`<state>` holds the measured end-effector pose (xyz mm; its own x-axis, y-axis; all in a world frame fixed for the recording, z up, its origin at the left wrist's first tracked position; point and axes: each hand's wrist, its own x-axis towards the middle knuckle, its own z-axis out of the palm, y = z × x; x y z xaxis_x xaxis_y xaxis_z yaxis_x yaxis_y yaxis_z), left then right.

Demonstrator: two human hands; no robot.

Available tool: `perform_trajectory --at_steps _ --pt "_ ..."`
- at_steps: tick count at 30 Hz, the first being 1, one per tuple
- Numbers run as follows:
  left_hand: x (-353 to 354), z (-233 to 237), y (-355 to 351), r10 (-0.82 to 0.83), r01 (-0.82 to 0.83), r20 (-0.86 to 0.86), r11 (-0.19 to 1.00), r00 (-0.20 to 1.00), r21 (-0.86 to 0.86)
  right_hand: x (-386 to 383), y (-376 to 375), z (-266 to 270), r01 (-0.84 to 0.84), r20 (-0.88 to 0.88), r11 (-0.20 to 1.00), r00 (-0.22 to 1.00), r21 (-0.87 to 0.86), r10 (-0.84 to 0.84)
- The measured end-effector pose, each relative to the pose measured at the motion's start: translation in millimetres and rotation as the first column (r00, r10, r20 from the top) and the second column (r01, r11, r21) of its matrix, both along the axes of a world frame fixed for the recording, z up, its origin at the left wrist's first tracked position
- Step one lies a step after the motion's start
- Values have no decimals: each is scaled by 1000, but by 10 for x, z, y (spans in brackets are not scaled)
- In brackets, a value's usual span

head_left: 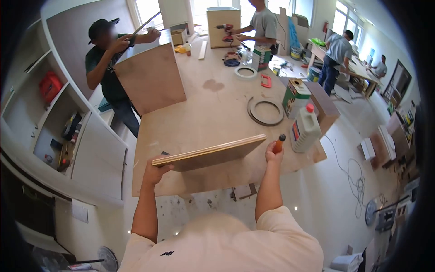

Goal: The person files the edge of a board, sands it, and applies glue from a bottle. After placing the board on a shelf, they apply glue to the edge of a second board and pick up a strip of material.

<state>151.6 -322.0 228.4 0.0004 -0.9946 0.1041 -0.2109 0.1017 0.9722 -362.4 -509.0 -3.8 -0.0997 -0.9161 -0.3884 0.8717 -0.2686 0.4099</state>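
My left hand (158, 171) grips the left end of a plywood board (213, 154), which stands on its long edge over the near part of the wooden table (204, 109). My right hand (274, 152) is closed around a small orange bottle with a dark cap (279, 143), just past the board's right end. To the right of that hand stands a white jug with a red cap (306, 129). Rolls of edge banding (266, 112) lie flat beyond the bottle.
A person (111, 59) works at a wooden box (152, 79) at the back left. Another person (263, 25) holds a red drill (228, 37) by a cabinet. Metal cans (297, 96) and a brown box (321, 104) line the table's right side.
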Motion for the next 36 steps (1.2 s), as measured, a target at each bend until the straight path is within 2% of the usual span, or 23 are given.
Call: perform_trajectory --at_steps 2,3,6,9,12,15,24,27,30,33,36 --pt "22 -14 -59 52 -53 69 999 996 9 -13 -3 67 -32 35 999 999 -30 33" --pt "15 -1 -51 76 -78 103 997 992 21 -15 -34 50 -20 -3 999 1000 -43 20" --pt "-43 64 -82 152 -156 64 986 986 56 -52 -143 41 -29 6 999 1000 26 29" --pt "-138 128 -123 175 -177 -50 983 983 -47 -47 -143 5 -59 22 998 998 24 58" --pt "-92 -4 -259 104 -124 -226 989 969 -75 -9 -17 60 -21 50 997 999 78 17" --pt "-72 -20 -325 53 -79 -295 994 954 -78 -59 29 39 -87 23 996 996 34 87" --pt "-103 -30 -373 -9 -55 -397 987 918 -151 42 188 160 -129 14 990 992 47 129" --pt "-83 -49 -371 -5 -53 -372 988 928 -147 58 274 181 -126 10 990 992 -65 127" --pt "-93 -55 -371 6 -64 -390 989 921 -136 72 325 207 -149 -37 987 988 -54 147" --pt "-91 -50 -375 30 -76 -360 991 932 -114 173 459 257 -40 -211 998 976 52 50" --pt "-102 -97 -363 57 -89 -364 993 930 -72 341 652 218 -78 -327 939 925 334 193"
